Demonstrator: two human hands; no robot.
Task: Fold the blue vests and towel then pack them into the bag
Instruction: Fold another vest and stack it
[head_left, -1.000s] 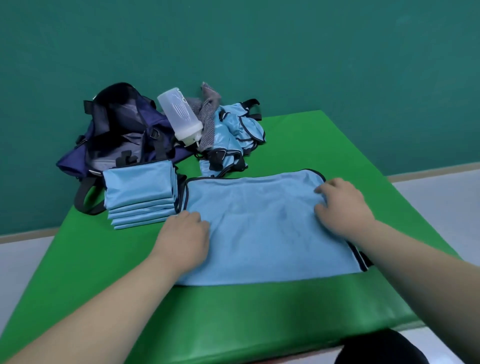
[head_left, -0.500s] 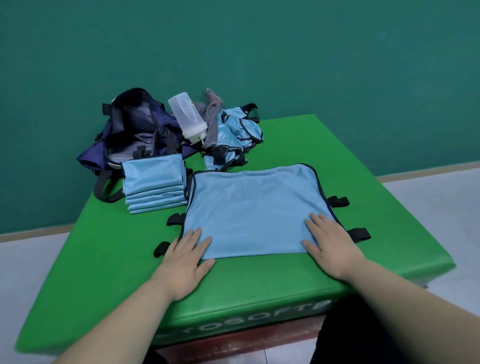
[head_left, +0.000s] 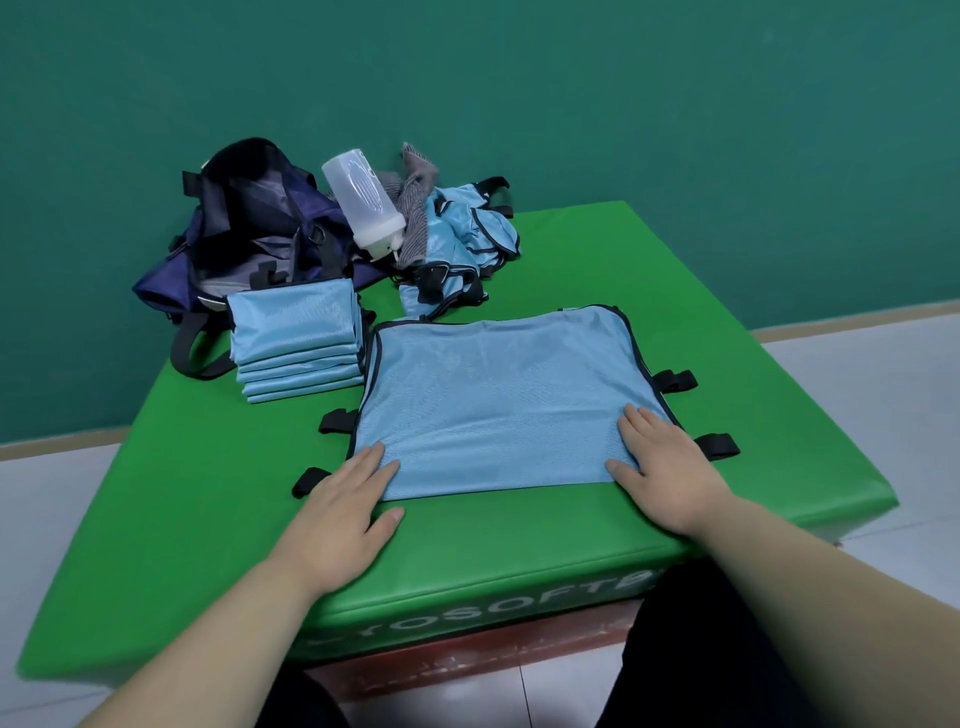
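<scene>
A light blue vest (head_left: 498, 400) lies folded flat on the green mat (head_left: 208, 493), black straps sticking out at both sides. My left hand (head_left: 343, 509) rests flat on its near left corner, fingers straight. My right hand (head_left: 660, 467) presses flat on its near right corner. A stack of folded blue vests (head_left: 296, 343) sits to the left of it. Behind the stack stands the open navy bag (head_left: 249, 234). A heap of unfolded blue vests (head_left: 462, 244) lies at the back, with a grey towel (head_left: 415, 208) on it.
A translucent white bottle (head_left: 363, 202) leans between the bag and the towel. The mat's front edge (head_left: 467, 597) runs just below my wrists, and its right edge drops to a tiled floor (head_left: 883, 415). A green wall rises behind.
The view pulled back and both hands slid from the vest's middle toward me to its near corners. In the last half second they stayed almost still.
</scene>
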